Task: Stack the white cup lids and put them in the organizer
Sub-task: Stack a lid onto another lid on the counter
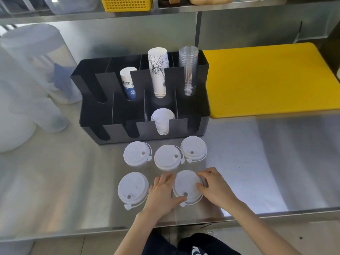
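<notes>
1. White lid (186,185) sits on the steel surface (257,162); we grip its rim, left hand (162,195) at 9 o'clock, right hand (214,186) at 3, fingers closed on it.
2. Four more lids (166,160) lie flat at its 9 to 12 o'clock.
3. Black organizer (141,133) at 12; one front slot holds white lids.

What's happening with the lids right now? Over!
Left hand and right hand both gripping near lid. Four lids loose on counter. Organizer front slot holds white stack. Nothing blocking.
</notes>
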Available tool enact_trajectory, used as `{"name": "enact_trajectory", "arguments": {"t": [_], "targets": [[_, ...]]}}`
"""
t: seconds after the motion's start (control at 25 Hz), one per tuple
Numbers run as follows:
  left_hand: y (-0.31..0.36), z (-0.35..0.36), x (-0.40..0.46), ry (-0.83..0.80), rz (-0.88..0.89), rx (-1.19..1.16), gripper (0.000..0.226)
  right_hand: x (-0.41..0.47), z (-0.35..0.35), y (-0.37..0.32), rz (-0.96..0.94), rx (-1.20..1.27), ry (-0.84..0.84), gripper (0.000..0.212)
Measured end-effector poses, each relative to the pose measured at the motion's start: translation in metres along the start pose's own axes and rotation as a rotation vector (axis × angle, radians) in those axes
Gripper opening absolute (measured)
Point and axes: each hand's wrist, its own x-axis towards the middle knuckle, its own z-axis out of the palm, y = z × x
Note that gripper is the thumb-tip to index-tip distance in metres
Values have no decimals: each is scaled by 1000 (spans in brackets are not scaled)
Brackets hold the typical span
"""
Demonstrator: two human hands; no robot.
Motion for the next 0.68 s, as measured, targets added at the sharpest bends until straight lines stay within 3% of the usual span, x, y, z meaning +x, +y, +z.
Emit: {"name": "enact_trajectory", "arguments": {"t": [0.16,0.32,0.48,0.68], "targets": [[-2,1,-1,58,7,-46,71,-2,3,-6,-15,102,22,43],[-8,-4,-9,112,-4,-268,69,-2,-1,-18,-69,185,46,42],[-20,-19,-19,222,-87,-499,50,1,-1,-41,-101,297,23,38],[-47,-40,-27,388,-190,-590,30,8,17,-70,-97,392,0,32]]}}
